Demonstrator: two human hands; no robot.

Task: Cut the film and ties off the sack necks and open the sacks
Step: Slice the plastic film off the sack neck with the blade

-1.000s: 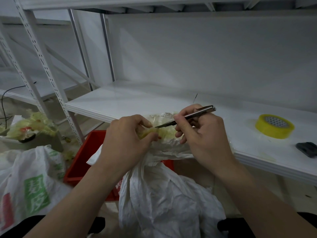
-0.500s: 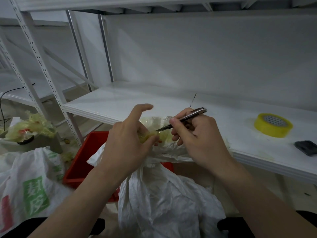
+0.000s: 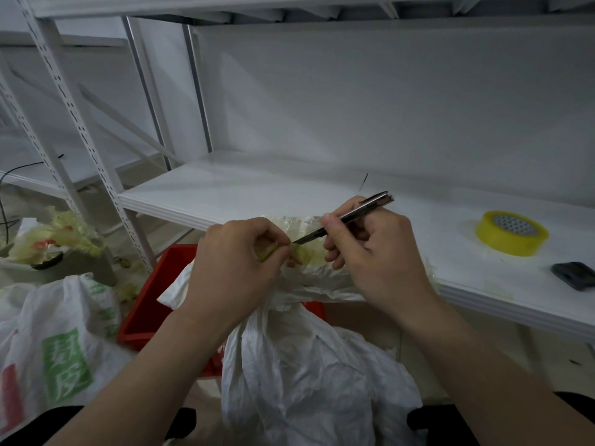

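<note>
A white woven sack [image 3: 309,375] stands between my knees, its neck bunched and wrapped in yellowish clear film [image 3: 306,252]. My left hand [image 3: 235,265] pinches a fold of that film at the neck. My right hand [image 3: 370,249] grips a slim metal utility knife [image 3: 347,218] like a pen. The blade tip touches the film right beside my left fingertips. What ties the neck under the film is hidden by my hands.
A white shelf board [image 3: 225,194] runs behind the sack, carrying a yellow tape roll [image 3: 512,232] and a small dark object [image 3: 574,275]. A red crate [image 3: 151,300] sits on the floor, a printed white sack [image 3: 54,342] lies left, and film scraps [image 3: 51,236] are piled beyond it.
My left index finger, lifted half a second ago, has closed back down onto the film. The knife has stayed at the neck, its blade now against my left fingertips.
</note>
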